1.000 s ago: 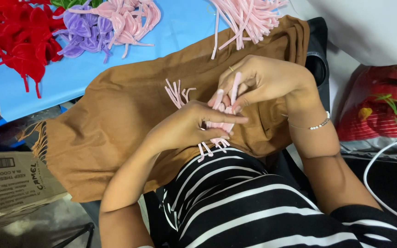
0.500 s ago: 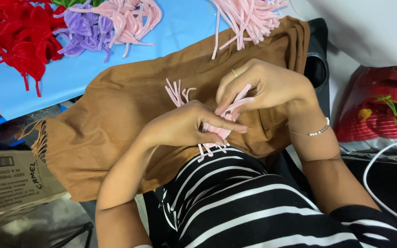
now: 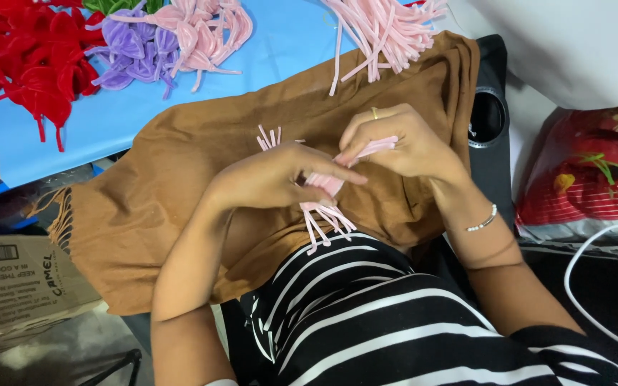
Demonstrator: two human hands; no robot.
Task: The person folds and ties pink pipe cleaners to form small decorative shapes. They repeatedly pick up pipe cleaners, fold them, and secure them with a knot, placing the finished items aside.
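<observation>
Hands, left hand (image 3: 273,179) and right hand (image 3: 402,146), pinch shut on a bundle of pink strips (image 3: 327,193) over the brown cloth (image 3: 180,186); red (image 3: 26,61), purple (image 3: 134,53) and pink pieces (image 3: 205,28) crowd the blue worktop's (image 3: 287,43) far edge.

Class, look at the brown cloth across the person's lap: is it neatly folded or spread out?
Spread out. The brown cloth drapes loosely, wrinkled, from the blue table over the lap, its fringed edge hanging at the left.
</observation>
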